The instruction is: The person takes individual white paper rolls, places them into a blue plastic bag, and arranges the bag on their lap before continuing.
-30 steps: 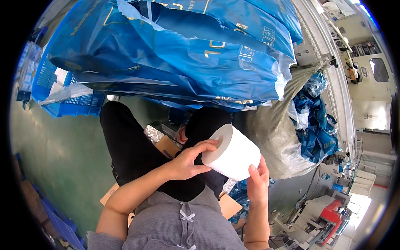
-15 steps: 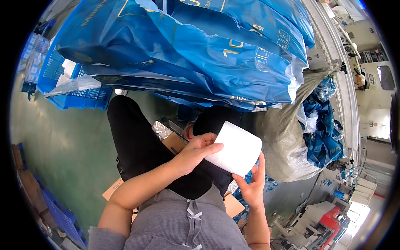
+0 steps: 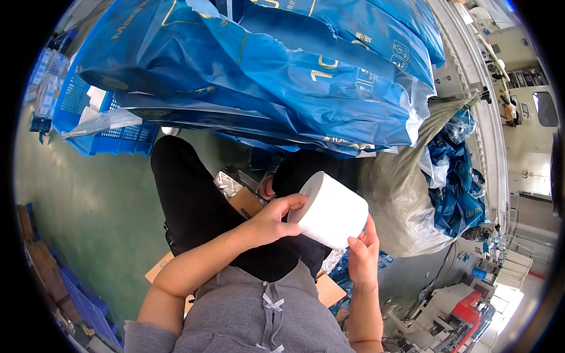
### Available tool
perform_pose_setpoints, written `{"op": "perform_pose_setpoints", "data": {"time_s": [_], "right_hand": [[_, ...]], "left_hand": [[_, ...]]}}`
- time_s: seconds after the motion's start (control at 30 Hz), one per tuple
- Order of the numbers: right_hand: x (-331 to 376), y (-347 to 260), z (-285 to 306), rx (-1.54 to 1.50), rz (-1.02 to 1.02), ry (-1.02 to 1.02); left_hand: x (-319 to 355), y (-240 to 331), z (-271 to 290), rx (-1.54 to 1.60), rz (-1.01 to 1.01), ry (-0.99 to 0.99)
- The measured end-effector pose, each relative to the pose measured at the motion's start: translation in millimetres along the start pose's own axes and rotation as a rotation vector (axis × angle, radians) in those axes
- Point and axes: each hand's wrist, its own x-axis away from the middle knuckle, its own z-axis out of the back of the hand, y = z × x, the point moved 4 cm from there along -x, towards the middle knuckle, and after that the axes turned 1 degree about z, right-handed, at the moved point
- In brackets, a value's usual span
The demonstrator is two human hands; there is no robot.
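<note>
white paper roll [image 3: 332, 210] | plain cylinder, tilted, flat end facing my left | held above my lap between my hands

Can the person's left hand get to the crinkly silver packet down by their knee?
Probably yes. The left hand is on the end of the white paper roll, and the silver packet lies just beyond it over the black-trousered leg, with nothing between. The hand would have to let go of the roll first.

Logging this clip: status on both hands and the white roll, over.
Left hand on the white roll's flat end, right hand under its far side. Roll held over the lap. Blue bags ahead, not touching.
</note>
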Motion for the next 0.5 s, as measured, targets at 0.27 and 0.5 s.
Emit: {"op": "perform_pose_setpoints", "data": {"time_s": [0.27, 0.5], "right_hand": [[3.9, 7.0, 0.6, 0.194, 0.059, -0.052], [0.6, -0.4, -5.5, 0.113, 0.052, 0.012]], "left_hand": [[-4.4, -1.5, -0.6, 0.109, 0.051, 0.019], [-2.6, -9.4, 5.0, -0.024, 0.011, 0.018]]}}
